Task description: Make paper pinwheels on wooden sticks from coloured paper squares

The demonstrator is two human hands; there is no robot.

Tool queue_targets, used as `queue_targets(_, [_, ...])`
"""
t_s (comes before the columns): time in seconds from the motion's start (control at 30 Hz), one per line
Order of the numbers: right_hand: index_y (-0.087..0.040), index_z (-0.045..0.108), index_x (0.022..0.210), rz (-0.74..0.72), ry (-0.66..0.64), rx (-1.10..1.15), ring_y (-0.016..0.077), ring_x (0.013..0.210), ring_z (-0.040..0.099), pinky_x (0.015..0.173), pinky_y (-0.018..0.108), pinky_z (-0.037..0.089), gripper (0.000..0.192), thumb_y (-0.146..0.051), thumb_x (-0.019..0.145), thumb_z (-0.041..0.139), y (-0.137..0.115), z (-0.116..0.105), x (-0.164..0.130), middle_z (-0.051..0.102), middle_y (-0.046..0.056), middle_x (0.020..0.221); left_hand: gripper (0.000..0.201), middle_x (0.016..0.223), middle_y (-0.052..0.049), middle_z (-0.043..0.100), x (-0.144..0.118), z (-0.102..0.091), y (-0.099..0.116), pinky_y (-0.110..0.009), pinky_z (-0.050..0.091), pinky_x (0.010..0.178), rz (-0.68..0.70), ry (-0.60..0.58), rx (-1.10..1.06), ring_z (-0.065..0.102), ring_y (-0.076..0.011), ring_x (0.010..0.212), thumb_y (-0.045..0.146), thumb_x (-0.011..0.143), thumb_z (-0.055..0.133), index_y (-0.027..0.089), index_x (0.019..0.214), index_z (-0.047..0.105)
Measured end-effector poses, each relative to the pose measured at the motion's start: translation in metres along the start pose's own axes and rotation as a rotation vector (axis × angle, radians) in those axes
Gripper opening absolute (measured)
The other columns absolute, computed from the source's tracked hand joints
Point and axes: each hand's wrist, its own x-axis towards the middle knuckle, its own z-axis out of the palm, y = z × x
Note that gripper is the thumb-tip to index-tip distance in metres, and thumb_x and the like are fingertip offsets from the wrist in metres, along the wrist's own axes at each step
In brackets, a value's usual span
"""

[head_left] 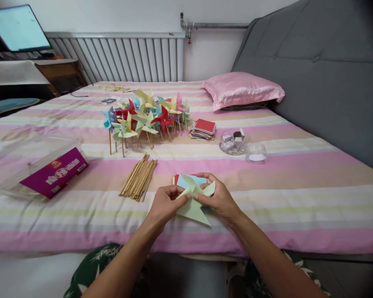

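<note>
Clear dish [233,148] of small white boxes [233,140]

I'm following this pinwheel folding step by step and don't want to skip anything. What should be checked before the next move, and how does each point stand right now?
1. Both hands on the sheet: left hand and right hand pinch the light green paper. Ok.
2. Corners folded to the centre: several meet under the fingertips; whether all do, cannot tell.
3. Spare sheets near: small stack lies just behind the hands. Ok.
4. Sticks within reach: wooden sticks lie left of the hands. Ok.
5. Pins ready: clear dish holds small items; contents cannot tell.
</note>
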Motion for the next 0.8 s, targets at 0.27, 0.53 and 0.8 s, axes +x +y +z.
queue_targets(0.27, [-0.022,0.045,0.115,-0.041,-0.066,-0.215,0.0085,0.055,0.049,0.05,0.019,0.039,0.06,-0.022,0.061,0.071,-0.0024,-0.0025,-0.0022,0.053,-0.005,0.073,0.011,0.05,0.002,0.056,0.0006,-0.0039,-0.0049,-0.019,0.032,0.045,-0.031,-0.048,0.092,0.046,-0.0088,0.046,0.017,0.056,0.069,0.014,0.053,0.06])
queue_targets(0.53, [-0.022,0.045,0.116,-0.075,-0.114,-0.126,0.0126,0.065,0.057,0.057,0.023,0.045,0.059,-0.025,0.063,0.072,-0.0022,-0.0021,-0.0019,0.059,-0.001,0.08,0.01,0.05,0.001,0.057,-0.0014,-0.0013,-0.0009,-0.02,0.034,0.046,-0.053,-0.025,0.079,0.049,-0.0103,0.046,0.017,0.053,0.071,0.012,0.054,0.062])
queue_targets(0.8, [-0.023,0.044,0.115,-0.255,0.101,-0.134,0.0124,0.065,0.055,0.058,0.025,0.044,0.053,-0.032,0.069,0.068,0.0004,0.0016,-0.002,0.06,0.001,0.084,0.021,0.047,0.003,0.057,0.0056,-0.0101,0.0015,-0.018,0.034,0.044,-0.024,0.237,-0.128,0.048,-0.0078,0.043,0.023,0.05,0.075,0.013,0.051,0.056])
